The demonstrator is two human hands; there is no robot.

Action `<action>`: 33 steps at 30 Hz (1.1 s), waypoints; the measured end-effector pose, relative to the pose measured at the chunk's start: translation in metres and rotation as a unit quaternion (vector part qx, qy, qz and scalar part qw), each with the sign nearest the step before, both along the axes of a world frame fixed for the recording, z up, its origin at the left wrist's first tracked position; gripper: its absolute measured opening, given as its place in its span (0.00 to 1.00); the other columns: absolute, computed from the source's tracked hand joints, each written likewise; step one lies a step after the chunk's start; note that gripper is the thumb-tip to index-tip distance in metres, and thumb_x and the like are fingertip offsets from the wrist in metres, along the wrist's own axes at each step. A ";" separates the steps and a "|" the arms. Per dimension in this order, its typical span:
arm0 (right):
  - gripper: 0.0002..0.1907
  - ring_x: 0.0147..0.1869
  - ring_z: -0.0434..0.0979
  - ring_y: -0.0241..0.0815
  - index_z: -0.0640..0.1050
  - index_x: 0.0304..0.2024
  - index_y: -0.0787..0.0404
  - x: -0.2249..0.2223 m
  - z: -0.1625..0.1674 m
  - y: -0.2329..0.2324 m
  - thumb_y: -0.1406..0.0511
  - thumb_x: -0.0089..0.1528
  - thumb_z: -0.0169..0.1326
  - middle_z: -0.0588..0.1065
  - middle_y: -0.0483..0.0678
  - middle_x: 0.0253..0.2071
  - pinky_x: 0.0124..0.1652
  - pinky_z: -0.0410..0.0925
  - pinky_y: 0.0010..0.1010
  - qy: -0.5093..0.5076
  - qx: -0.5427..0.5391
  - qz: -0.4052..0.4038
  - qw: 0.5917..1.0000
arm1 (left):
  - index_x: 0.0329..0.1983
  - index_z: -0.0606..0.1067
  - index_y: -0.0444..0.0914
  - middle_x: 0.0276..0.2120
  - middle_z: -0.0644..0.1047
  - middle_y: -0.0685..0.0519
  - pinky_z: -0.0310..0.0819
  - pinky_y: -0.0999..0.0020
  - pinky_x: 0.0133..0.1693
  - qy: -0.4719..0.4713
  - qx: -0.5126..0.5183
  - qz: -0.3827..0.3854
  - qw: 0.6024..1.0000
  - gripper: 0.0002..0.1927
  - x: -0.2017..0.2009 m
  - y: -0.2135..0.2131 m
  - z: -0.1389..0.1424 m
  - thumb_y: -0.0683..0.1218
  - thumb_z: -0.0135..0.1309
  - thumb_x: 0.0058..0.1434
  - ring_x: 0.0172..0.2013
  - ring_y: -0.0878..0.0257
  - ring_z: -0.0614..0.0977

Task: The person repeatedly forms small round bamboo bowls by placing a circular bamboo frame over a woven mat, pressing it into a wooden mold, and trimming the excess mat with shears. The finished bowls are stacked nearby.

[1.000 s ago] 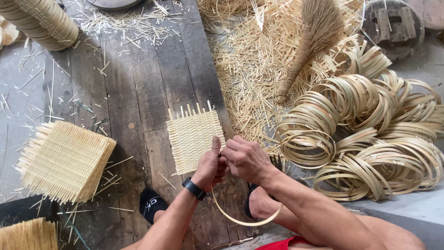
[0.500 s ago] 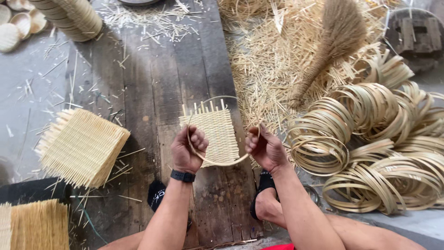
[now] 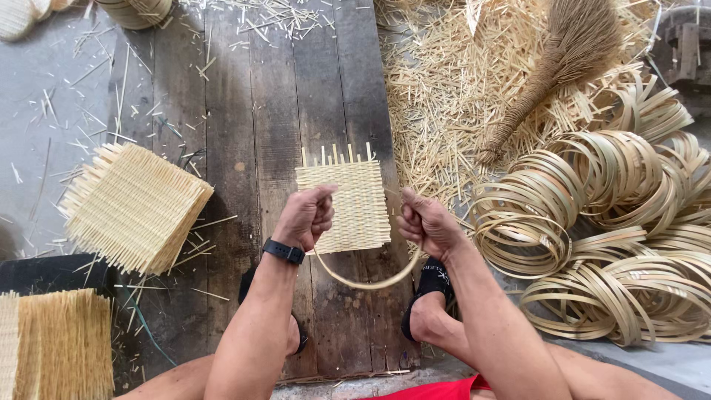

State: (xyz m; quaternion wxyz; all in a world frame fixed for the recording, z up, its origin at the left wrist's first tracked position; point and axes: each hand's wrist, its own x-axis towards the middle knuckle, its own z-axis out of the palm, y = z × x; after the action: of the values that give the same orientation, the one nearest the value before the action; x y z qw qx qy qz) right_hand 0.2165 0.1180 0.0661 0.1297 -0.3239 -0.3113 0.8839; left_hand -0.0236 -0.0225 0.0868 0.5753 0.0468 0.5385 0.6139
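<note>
We're gripping a bent bamboo hoop strip with both fists, left hand and right hand closed on its ends, under the finished woven square mat on the plank floor; the rim isn't fitted yet, we judge.

Both hands, left hand and right hand, grip a bamboo hoop around a woven mat.

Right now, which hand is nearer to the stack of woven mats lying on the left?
Left. The left hand is at the small woven mat's left edge, toward the stack of woven mats; the right hand is beyond that mat's right edge, farther off.
</note>
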 end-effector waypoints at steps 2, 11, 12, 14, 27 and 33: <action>0.28 0.17 0.56 0.32 0.65 0.16 0.54 -0.003 -0.003 -0.005 0.50 0.66 0.55 0.57 0.38 0.14 0.18 0.54 0.25 0.014 -0.030 -0.049 0.998 | 0.17 0.67 0.44 0.10 0.63 0.62 0.52 0.76 0.12 -0.055 0.008 0.040 0.998 0.20 -0.005 -0.001 -0.005 0.47 0.57 0.65 0.11 0.71 0.59; 0.22 0.20 0.60 0.29 0.70 0.23 0.56 -0.010 -0.017 0.005 0.53 0.66 0.56 0.61 0.38 0.18 0.19 0.59 0.21 -0.001 -0.041 -0.088 0.995 | 0.26 0.74 0.37 0.13 0.65 0.61 0.56 0.77 0.16 -0.114 0.009 0.078 0.990 0.16 -0.012 -0.012 -0.034 0.50 0.57 0.66 0.14 0.72 0.62; 0.18 0.22 0.65 0.30 0.75 0.27 0.60 -0.011 -0.018 0.007 0.54 0.64 0.56 0.66 0.40 0.20 0.22 0.64 0.22 -0.035 -0.001 -0.084 0.996 | 0.30 0.76 0.35 0.14 0.66 0.61 0.58 0.78 0.17 -0.108 0.005 0.089 0.990 0.15 -0.013 -0.013 -0.038 0.52 0.57 0.66 0.15 0.72 0.64; 0.13 0.26 0.72 0.32 0.79 0.36 0.63 -0.016 -0.024 0.008 0.59 0.60 0.57 0.73 0.45 0.26 0.26 0.69 0.24 -0.112 0.100 -0.057 0.987 | 0.38 0.78 0.37 0.18 0.68 0.61 0.62 0.79 0.20 -0.049 -0.009 0.125 0.991 0.09 -0.016 -0.014 -0.050 0.47 0.58 0.62 0.17 0.73 0.67; 0.17 0.44 0.81 0.44 0.84 0.48 0.61 -0.083 -0.112 0.017 0.68 0.56 0.65 0.81 0.53 0.42 0.49 0.73 0.35 -0.390 0.503 0.054 0.770 | 0.44 0.85 0.42 0.33 0.85 0.52 0.79 0.66 0.38 0.390 -0.325 0.020 0.861 0.13 -0.035 -0.008 -0.123 0.42 0.65 0.54 0.33 0.61 0.84; 0.15 0.46 0.83 0.43 0.83 0.47 0.58 -0.085 -0.123 0.010 0.64 0.58 0.61 0.82 0.50 0.44 0.50 0.73 0.33 -0.408 0.443 0.032 0.798 | 0.40 0.85 0.39 0.36 0.84 0.49 0.79 0.66 0.41 0.486 -0.277 0.016 0.829 0.12 -0.035 -0.014 -0.139 0.43 0.67 0.51 0.35 0.59 0.84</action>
State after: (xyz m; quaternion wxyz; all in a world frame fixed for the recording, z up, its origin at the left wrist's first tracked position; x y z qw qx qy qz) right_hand 0.1313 0.1280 -0.0569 0.0913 -0.5513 -0.7033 0.4394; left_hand -0.0583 -0.0370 -0.0520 0.2177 0.1694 0.8966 0.3465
